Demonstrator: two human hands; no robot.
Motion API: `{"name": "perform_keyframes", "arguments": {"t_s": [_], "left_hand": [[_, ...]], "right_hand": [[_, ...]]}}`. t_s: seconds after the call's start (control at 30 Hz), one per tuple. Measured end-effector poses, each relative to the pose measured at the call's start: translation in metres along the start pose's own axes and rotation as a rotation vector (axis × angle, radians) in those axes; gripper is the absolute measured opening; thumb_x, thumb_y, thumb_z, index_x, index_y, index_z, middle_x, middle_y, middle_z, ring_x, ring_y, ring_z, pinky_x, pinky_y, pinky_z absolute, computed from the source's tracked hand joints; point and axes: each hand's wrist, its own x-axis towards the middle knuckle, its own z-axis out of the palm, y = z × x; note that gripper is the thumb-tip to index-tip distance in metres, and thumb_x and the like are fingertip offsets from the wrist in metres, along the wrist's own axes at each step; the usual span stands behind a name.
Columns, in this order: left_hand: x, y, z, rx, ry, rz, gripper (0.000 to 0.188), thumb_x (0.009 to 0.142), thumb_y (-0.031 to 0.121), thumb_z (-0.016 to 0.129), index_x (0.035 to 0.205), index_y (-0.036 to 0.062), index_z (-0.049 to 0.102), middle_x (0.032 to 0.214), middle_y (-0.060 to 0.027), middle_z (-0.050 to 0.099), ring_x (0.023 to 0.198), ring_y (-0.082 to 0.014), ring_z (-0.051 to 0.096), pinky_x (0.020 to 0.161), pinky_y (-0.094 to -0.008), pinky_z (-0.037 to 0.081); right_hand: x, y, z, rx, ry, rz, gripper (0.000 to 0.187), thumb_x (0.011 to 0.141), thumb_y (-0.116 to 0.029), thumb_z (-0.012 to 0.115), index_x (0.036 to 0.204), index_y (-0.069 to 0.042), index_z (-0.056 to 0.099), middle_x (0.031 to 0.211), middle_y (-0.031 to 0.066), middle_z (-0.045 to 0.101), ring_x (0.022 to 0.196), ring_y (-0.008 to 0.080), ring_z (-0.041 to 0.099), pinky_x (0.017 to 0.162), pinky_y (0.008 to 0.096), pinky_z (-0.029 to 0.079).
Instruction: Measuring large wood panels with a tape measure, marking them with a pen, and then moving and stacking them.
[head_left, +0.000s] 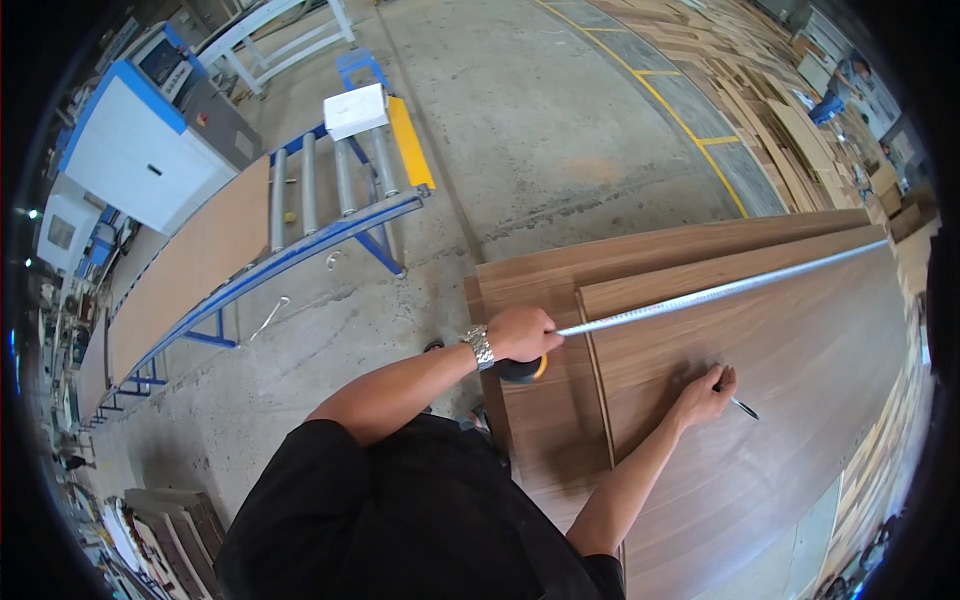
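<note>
My left hand (522, 334) is closed on a tape measure (521, 371), whose black and yellow case shows below the fingers. From it the pale metal blade (710, 291) runs out across the top wood-grain panel (780, 350) to its far right edge. My right hand (704, 394) is over the middle of that panel, its fingers closed round a dark pen (745, 408) that points down to the right. Beneath the top panel, another brown panel (540, 410) sticks out to the left and at the back. A metal-band watch circles my left wrist.
On the left, a blue-framed roller conveyor (300, 235) carries a long brown board (190, 275) and a white box (355, 111). Beyond it stands a white, blue-trimmed machine (150, 145). Wood planks (775, 130) lie at the right, where another person (840, 90) is visible.
</note>
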Motion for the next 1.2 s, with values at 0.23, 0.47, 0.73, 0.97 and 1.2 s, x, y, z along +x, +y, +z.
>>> {"name": "perform_keyframes", "arguments": {"t_s": [0.23,0.47,0.73,0.97,1.2], "left_hand": [[-0.017,-0.008,-0.009,-0.06,-0.044,0.03,0.036,0.091,0.04,0.063,0.089,0.0062,0.075,0.073,-0.0178,0.067,0.066,-0.0298,0.066,0.061,-0.0419,0.049],[-0.049,-0.015,-0.048,-0.371,-0.152,0.155,0.029,0.096,0.031,0.063,0.1,0.0055,0.076,0.072,-0.0114,0.07,0.065,-0.0161,0.066,0.061,-0.0301,0.049],[-0.034,0.0,-0.046,-0.61,-0.353,0.056,0.029,0.096,0.027,0.062,0.092,0.0024,0.076,0.079,-0.0063,0.073,0.07,-0.0116,0.066,0.066,-0.029,0.052],[-0.031,0.0,-0.021,-0.804,-0.467,-0.017,0.031,0.101,0.02,0.055,0.115,-0.0053,0.067,0.079,-0.0133,0.073,0.07,-0.0169,0.07,0.065,-0.0276,0.055],[-0.026,-0.002,-0.008,-0.742,-0.448,-0.138,0.027,0.097,0.02,0.061,0.107,-0.0019,0.073,0.078,-0.0077,0.072,0.069,-0.0119,0.068,0.064,-0.0248,0.054]], "right_hand": [[-0.007,0.0,0.005,0.004,0.018,-0.023,0.04,0.093,-0.024,0.062,0.125,0.001,0.063,0.117,0.0164,0.07,0.108,0.0279,0.066,0.095,0.0374,0.05],[-0.004,0.001,0.003,-0.01,0.034,-0.02,0.038,0.094,-0.022,0.061,0.124,0.0,0.063,0.117,0.017,0.069,0.106,0.0298,0.067,0.093,0.0385,0.051],[0.005,0.007,0.002,0.032,0.058,-0.027,0.037,0.094,-0.021,0.062,0.124,0.001,0.063,0.116,0.0172,0.07,0.108,0.0284,0.067,0.095,0.038,0.051],[-0.003,0.01,0.015,-0.007,0.063,-0.114,0.028,0.09,-0.017,0.066,0.114,-0.002,0.064,0.102,0.0165,0.071,0.096,0.0306,0.068,0.086,0.0412,0.052],[0.003,0.006,-0.004,0.008,0.131,-0.087,0.029,0.088,-0.015,0.065,0.115,-0.003,0.063,0.102,0.016,0.071,0.097,0.0322,0.066,0.088,0.0426,0.05]]}}
